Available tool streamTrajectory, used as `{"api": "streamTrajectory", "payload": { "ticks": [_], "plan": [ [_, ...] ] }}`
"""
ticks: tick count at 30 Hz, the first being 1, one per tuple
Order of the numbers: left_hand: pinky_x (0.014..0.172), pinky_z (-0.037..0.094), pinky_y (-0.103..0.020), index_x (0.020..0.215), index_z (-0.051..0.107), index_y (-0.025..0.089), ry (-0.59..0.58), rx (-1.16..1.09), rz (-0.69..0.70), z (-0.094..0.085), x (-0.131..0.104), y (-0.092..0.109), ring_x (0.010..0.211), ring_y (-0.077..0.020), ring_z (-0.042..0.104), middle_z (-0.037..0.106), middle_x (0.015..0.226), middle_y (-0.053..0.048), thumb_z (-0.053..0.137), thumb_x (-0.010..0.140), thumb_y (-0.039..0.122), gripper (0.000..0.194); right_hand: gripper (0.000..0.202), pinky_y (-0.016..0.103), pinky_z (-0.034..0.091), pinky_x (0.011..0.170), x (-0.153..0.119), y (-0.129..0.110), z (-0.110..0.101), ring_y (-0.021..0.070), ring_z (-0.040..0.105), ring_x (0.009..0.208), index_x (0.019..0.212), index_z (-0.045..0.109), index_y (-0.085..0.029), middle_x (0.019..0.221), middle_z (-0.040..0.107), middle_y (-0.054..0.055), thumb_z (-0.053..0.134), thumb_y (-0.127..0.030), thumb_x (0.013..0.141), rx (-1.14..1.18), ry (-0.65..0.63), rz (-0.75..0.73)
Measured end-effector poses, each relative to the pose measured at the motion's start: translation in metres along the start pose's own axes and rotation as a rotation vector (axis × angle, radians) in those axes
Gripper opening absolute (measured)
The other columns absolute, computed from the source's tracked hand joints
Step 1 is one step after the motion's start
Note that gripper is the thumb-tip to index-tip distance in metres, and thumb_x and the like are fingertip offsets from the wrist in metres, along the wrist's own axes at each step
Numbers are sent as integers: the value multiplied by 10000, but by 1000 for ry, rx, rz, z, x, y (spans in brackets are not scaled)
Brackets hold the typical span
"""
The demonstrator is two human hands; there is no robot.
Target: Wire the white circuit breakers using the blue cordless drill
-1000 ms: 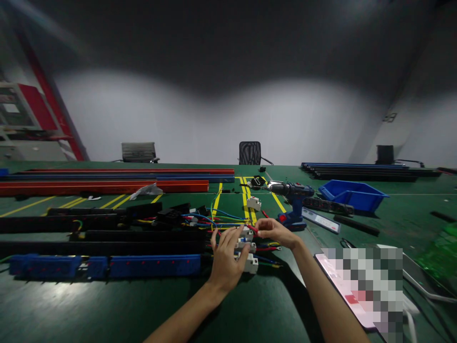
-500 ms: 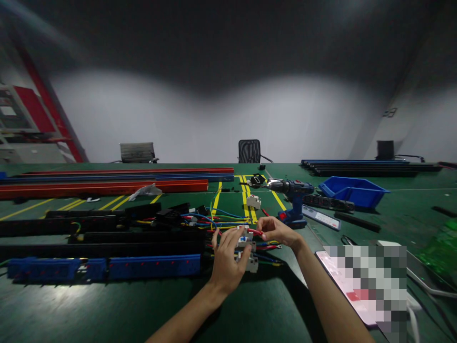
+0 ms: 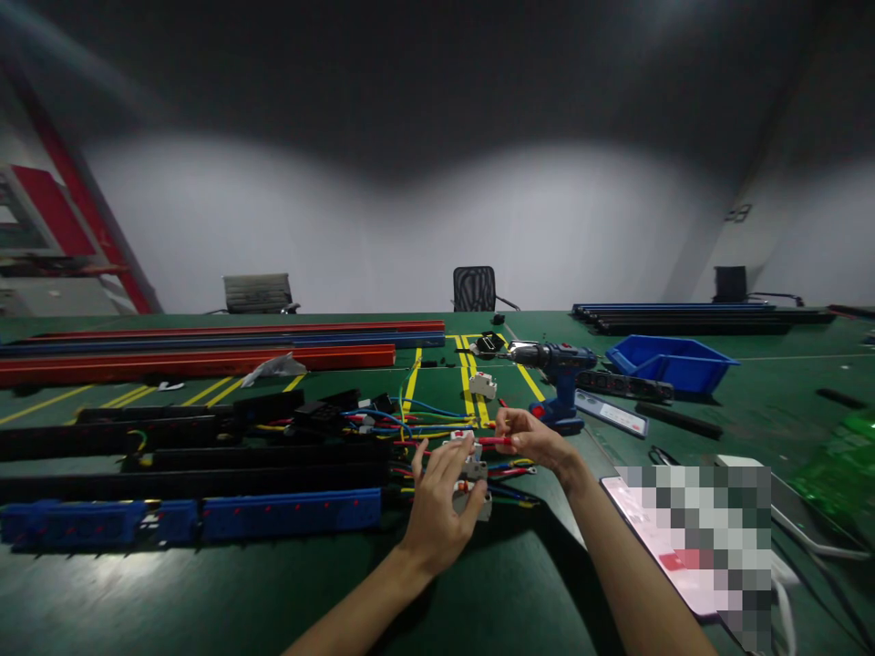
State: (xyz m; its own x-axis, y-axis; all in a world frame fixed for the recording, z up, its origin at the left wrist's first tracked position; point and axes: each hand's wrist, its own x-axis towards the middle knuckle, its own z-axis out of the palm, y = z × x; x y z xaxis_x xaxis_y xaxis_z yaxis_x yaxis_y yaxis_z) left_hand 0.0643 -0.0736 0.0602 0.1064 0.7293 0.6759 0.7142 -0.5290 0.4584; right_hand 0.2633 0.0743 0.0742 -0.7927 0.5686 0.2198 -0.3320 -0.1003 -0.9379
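My left hand (image 3: 441, 510) is curled over a small group of white circuit breakers, its fingertips on the far one (image 3: 462, 436) and its thumb by the nearer one (image 3: 482, 507). Just to the right, my right hand (image 3: 537, 437) pinches a red wire (image 3: 493, 442) between thumb and fingers, close to that far breaker. Whether the wire's left end sits inside the breaker is hidden by my left fingers. Loose coloured wires (image 3: 512, 469) with lugs stick out beneath my hands. One more circuit breaker (image 3: 483, 384) lies apart, farther back.
A blue cordless drill (image 3: 561, 383) stands behind my right hand, with a blue bin (image 3: 674, 364) beyond it. Black and blue socket strips (image 3: 293, 519) stretch out to the left. A pink-edged sheet (image 3: 656, 547) lies at right, near a green plastic bag (image 3: 840, 474).
My right hand has shifted slightly right along the red wire, and more of the wire shows. My left hand stays on the breakers with its fingers slightly moved. The view has turned slightly.
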Motion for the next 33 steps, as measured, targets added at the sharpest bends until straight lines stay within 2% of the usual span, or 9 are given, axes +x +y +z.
{"api": "streamTrajectory", "payload": {
  "ticks": [2, 4, 8, 11, 26, 33],
  "plan": [
    [1185, 139, -562, 1457, 404, 265, 5, -12, 14, 0, 0, 0, 1245, -246, 546, 638, 1298, -68, 555, 920, 252, 557, 416, 184, 386, 569, -1, -1, 0, 65, 502, 604, 908, 569, -185, 757, 560, -50, 866, -328, 654, 12, -5, 2],
    [1180, 164, -552, 1394, 475, 277, 26, -31, 27, -1, 0, 1, 1216, -235, 566, 655, 1264, -53, 554, 927, 247, 474, 408, 182, 385, 577, -2, -2, 0, 63, 500, 605, 897, 557, -184, 755, 562, -47, 858, -341, 669, 18, -12, 5],
    [1170, 214, -530, 1115, 639, 286, 108, -68, 76, -1, 0, 3, 1131, -205, 608, 710, 1101, -10, 556, 953, 241, 187, 406, 183, 380, 578, -2, -1, 0, 73, 517, 620, 870, 533, -184, 741, 555, -47, 857, -330, 671, 8, -39, 26],
    [1169, 236, -526, 1010, 667, 280, 138, -77, 126, -1, -1, 5, 1069, -194, 632, 728, 1012, 4, 586, 945, 240, 111, 404, 183, 361, 557, -2, 0, 2, 74, 502, 602, 849, 520, -186, 711, 536, -55, 861, -295, 662, -9, -64, 54],
    [1158, 275, -516, 1037, 651, 262, 124, -109, 172, -4, -3, 10, 1054, -191, 628, 719, 1003, -4, 583, 949, 241, 114, 411, 168, 228, 472, -2, -4, 11, 44, 362, 530, 848, 508, -184, 674, 515, -61, 847, -339, 673, -47, -101, 114],
    [1159, 278, -508, 1025, 643, 265, 120, -106, 180, -3, -2, 7, 1037, -189, 631, 712, 980, 0, 560, 956, 225, 115, 389, 175, 242, 474, -1, -5, 10, 52, 360, 534, 844, 515, -186, 664, 488, -67, 832, -340, 678, -56, -116, 119]
  ]
}}
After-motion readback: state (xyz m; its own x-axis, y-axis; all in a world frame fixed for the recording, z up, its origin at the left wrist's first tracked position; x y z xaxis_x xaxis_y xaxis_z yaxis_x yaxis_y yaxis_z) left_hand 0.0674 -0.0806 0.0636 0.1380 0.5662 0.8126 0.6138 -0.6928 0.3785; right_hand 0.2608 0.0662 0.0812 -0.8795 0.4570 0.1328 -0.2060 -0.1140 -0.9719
